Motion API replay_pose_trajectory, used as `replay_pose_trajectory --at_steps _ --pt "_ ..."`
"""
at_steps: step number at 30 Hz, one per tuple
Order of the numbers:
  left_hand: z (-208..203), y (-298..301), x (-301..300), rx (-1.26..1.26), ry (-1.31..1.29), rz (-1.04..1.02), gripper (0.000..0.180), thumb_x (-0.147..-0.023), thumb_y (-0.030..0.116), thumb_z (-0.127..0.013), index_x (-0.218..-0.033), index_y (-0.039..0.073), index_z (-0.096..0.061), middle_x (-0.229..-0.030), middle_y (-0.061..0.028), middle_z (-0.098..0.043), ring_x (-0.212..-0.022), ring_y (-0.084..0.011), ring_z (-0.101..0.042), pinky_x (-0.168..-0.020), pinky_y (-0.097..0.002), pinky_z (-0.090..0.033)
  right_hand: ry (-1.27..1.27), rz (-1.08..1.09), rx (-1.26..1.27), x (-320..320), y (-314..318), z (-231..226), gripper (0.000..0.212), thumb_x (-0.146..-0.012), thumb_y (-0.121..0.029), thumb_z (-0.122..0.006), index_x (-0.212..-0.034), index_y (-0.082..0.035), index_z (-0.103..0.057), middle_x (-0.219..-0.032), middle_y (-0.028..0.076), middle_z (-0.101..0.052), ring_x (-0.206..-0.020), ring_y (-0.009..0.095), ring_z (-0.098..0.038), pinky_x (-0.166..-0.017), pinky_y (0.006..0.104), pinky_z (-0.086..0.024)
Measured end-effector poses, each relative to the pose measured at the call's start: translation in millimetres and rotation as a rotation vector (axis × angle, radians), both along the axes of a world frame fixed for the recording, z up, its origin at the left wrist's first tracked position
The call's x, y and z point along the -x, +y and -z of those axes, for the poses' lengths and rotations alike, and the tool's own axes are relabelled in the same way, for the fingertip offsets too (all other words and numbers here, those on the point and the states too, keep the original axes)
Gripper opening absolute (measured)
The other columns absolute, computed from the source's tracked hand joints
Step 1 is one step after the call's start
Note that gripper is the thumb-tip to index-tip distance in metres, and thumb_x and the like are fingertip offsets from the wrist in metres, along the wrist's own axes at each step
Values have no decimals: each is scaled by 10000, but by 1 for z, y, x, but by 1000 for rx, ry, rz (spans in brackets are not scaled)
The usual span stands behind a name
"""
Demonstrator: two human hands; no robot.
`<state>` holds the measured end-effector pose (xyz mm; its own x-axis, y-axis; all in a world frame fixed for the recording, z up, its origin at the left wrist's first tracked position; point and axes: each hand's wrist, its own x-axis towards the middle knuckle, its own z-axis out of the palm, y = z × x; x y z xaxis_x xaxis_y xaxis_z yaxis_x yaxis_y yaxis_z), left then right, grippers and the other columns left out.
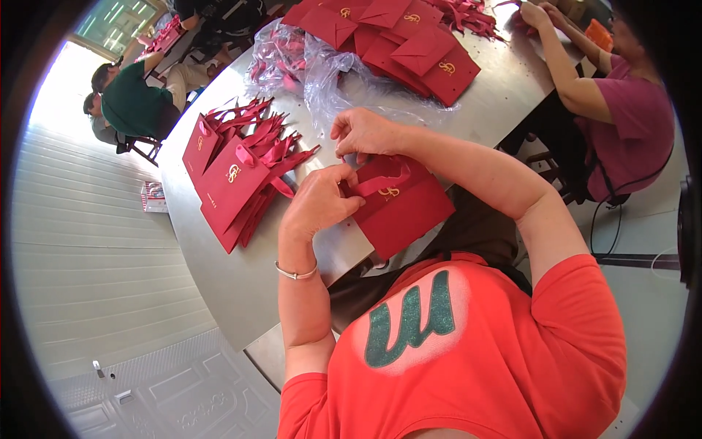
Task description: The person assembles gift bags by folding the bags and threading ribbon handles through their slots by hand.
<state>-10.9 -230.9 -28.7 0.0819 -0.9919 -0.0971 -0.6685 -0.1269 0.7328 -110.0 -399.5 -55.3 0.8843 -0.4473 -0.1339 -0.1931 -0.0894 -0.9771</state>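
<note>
A red paper gift bag [409,223] with a gold emblem lies at the table's near edge, in front of my body. Its dark pink ribbon handle [386,181] loops across the front. My left hand [322,197], with a silver bangle on the wrist, is closed at the bag's left side, thumb and forefinger pinching the ribbon. Just beyond, at the bag's top edge, my right hand [365,135] is bent in a pinch. A bit of red shows under its fingertips, but what they hold is too small to tell.
Left of my hands lies an overlapping stack of ribboned red bags [234,179]. Clear plastic wrapping [329,80] and a pile of flat red bags [409,51] lie beyond. A person in a pink shirt [636,132] works at right; others sit at far left.
</note>
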Motion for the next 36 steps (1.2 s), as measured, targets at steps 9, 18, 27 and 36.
replay_pose_trajectory --at_steps 9,18,27,36 --pt "-6 0 4 64 6 -3 278 -685 -21 -774 -905 -1 -605 -683 -17 -595 -596 -91 -551 -561 -272 -448 -11 84 296 -17 -11 -5 284 -754 -21 -679 -1004 51 -566 -852 118 -638 -630 190 -651 -491 331 -529" --pt "-20 2 13 -7 -4 108 250 -708 -15 -765 -873 1 -578 -657 -36 -561 -581 -89 -508 -539 -285 -413 -72 283 579 -40 -37 -2 191 -755 -69 -666 -914 17 -606 -825 150 -683 -643 238 -682 -617 377 -551" --pt "-3 1 6 58 16 57 176 -784 34 -720 -883 -23 -586 -726 -132 -648 -648 -202 -583 -612 -337 -464 -185 164 590 -13 -16 -18 176 -810 -128 -678 -935 -6 -661 -776 145 -686 -665 243 -679 -627 373 -533" --pt "1 1 6 57 -8 33 195 -803 16 -703 -931 -33 -565 -757 -146 -680 -643 -220 -634 -589 -352 -484 247 -97 750 75 -9 -46 190 -795 -204 -698 -873 -31 -708 -795 144 -708 -772 328 -686 -708 415 -530"
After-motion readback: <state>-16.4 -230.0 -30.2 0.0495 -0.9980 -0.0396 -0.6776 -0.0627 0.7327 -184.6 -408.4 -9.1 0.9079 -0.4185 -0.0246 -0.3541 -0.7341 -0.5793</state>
